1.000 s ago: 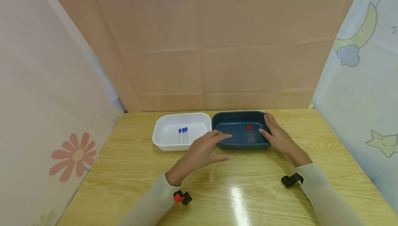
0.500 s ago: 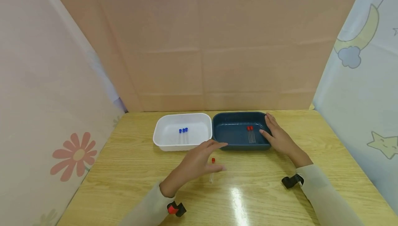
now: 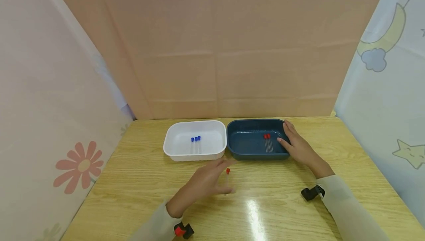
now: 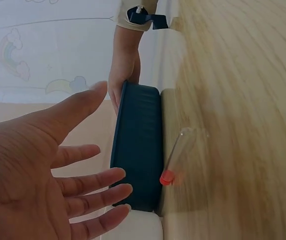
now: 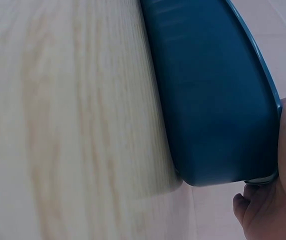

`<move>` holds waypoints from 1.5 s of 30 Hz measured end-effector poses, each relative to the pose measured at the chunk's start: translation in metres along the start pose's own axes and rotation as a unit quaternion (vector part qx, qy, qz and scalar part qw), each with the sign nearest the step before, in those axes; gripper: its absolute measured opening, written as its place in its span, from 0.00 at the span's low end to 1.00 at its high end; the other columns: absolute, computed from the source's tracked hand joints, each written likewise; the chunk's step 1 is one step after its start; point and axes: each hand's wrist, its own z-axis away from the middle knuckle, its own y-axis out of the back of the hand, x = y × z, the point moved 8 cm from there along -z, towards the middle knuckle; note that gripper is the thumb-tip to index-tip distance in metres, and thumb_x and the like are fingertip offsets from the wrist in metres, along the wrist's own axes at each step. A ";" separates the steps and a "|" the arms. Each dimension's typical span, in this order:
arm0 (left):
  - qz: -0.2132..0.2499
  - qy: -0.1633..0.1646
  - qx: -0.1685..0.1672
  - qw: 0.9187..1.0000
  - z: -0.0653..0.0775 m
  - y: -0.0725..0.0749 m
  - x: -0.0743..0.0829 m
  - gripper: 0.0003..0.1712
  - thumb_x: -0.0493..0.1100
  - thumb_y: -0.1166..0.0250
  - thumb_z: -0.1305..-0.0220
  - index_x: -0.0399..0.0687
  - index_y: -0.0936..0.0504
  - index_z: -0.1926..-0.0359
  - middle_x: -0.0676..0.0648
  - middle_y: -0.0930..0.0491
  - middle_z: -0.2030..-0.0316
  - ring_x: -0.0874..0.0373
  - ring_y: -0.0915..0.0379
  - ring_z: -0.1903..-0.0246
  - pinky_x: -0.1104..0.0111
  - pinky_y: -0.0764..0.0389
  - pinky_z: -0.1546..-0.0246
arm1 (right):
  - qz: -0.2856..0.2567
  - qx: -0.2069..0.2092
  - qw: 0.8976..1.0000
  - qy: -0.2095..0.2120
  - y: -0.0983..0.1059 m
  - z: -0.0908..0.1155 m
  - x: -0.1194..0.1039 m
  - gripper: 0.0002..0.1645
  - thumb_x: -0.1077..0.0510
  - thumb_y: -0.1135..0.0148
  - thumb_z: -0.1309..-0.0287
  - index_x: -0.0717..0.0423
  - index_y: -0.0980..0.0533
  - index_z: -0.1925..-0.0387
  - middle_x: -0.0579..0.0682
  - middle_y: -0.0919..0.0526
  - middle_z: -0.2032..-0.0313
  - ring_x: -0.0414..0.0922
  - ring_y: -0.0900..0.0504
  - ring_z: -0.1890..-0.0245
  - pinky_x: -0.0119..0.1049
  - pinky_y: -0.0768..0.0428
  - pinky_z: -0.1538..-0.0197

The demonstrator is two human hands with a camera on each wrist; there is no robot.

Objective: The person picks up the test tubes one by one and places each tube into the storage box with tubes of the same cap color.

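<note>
A test tube with a red cap (image 3: 227, 170) lies on the table, its clear glass plain in the left wrist view (image 4: 177, 152). My left hand (image 3: 204, 182) is held above and beside this tube, fingers and thumb spread apart, touching nothing. With the right hand (image 3: 299, 149) I hold the right end of a dark blue tray (image 3: 257, 157), the thumb over its rim. Two red-capped test tubes (image 3: 267, 136) lie inside that tray. To its left stands a white tray (image 3: 194, 157) containing three blue-capped test tubes (image 3: 196, 139).
Both trays stand side by side near the back of the wooden table (image 3: 142, 182). Behind them rises a tan backdrop (image 3: 212, 67). Printed curtains (image 3: 382, 97) hang at both sides.
My left hand has drawn back from the blue tray's near edge, down and to the left, to the loose red-capped tube. The right hand stays on the tray.
</note>
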 end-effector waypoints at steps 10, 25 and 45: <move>-0.017 0.020 -0.050 0.998 0.005 -0.011 -0.013 0.53 0.67 0.24 0.49 0.55 0.32 0.26 0.50 0.29 0.35 0.57 0.28 0.39 0.62 0.19 0.48 | -0.001 0.004 1.000 0.002 0.000 0.002 -0.001 0.47 0.49 0.51 0.21 0.66 0.64 0.21 0.54 0.73 0.20 0.62 0.70 0.21 0.69 0.58 0.28; -0.008 0.031 -0.066 0.997 0.005 -0.025 -0.029 0.56 0.64 0.20 0.53 0.56 0.33 0.26 0.52 0.29 0.39 0.60 0.29 0.42 0.63 0.21 0.47 | 0.006 -0.001 1.000 -0.001 0.001 0.002 -0.003 0.47 0.45 0.52 0.21 0.65 0.64 0.21 0.55 0.72 0.20 0.59 0.71 0.21 0.67 0.58 0.27; -0.022 0.026 -0.068 0.997 -0.001 -0.033 -0.032 0.55 0.64 0.18 0.55 0.52 0.29 0.28 0.52 0.31 0.43 0.60 0.33 0.48 0.69 0.23 0.52 | 0.005 0.003 1.000 0.000 0.001 0.001 -0.001 0.47 0.46 0.52 0.21 0.65 0.64 0.21 0.56 0.71 0.20 0.61 0.70 0.21 0.67 0.58 0.27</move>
